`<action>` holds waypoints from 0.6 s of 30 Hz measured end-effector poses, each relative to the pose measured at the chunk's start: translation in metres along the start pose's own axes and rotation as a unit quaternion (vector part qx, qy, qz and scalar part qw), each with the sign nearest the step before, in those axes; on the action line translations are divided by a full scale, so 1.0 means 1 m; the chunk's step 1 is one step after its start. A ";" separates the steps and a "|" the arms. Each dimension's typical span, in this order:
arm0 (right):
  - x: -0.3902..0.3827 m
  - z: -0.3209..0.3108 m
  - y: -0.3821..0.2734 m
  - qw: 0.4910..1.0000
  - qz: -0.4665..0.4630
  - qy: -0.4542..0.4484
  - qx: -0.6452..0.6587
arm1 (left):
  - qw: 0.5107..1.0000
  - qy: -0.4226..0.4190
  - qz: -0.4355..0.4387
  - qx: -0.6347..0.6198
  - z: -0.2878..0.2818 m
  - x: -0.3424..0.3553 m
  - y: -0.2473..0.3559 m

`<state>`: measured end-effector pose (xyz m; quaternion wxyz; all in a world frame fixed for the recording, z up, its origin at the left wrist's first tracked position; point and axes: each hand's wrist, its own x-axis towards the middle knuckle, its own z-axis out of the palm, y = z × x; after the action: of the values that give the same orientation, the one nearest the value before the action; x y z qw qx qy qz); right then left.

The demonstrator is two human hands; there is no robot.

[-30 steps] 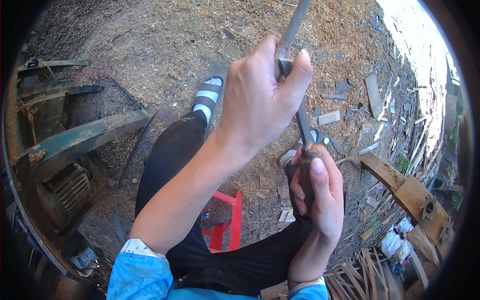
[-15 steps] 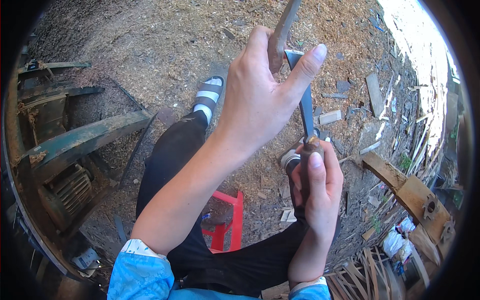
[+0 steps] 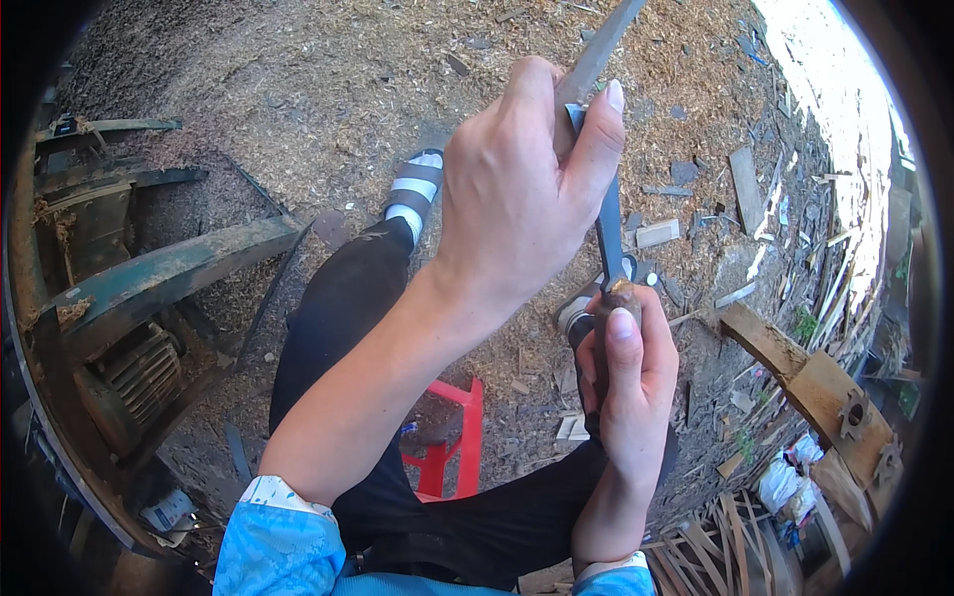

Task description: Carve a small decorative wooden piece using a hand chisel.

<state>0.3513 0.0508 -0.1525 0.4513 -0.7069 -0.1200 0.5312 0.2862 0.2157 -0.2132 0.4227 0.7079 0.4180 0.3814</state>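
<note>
My left hand [image 3: 522, 184] is closed around the brown end of a long, narrow grey sharpening stone [image 3: 601, 50], which points up and to the right. Its thumb sticks up beside the stone. In my right hand [image 3: 641, 382], the wooden handle of a chisel [image 3: 609, 238] is gripped, with the thumb lying along it. The dark metal blade runs upward behind my left thumb. Its wide bright end lies against or just beside the stone, partly hidden by that thumb; contact is hard to make out.
A red plastic stool [image 3: 469, 442] stands between my legs. At left is a rusty green machine frame [image 3: 189, 260] with a finned motor [image 3: 149, 372]. Sawdust and wood scraps [image 3: 657, 233] cover the ground. On the right are a wooden beam [image 3: 830, 387] with metal star wheels and thin wood strips [image 3: 730, 541].
The stone has tilted further to the right and covers more of the blade's end. My left hand has shifted slightly; my right hand and the chisel have barely moved.
</note>
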 end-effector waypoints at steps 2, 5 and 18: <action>0.000 0.004 0.006 0.998 -0.036 0.032 -0.029 | 1.000 -0.002 -0.018 -0.007 -0.001 0.000 0.006; 0.000 0.015 0.015 0.986 -0.087 0.090 -0.107 | 0.997 -0.038 -0.067 -0.016 -0.005 -0.001 0.016; 0.001 -0.007 0.000 1.000 0.008 -0.012 0.020 | 0.999 -0.004 -0.030 -0.022 0.003 -0.002 0.004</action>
<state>0.3575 0.0481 -0.1533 0.4594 -0.6923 -0.1096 0.5456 0.2894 0.2120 -0.2113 0.4512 0.6873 0.4287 0.3745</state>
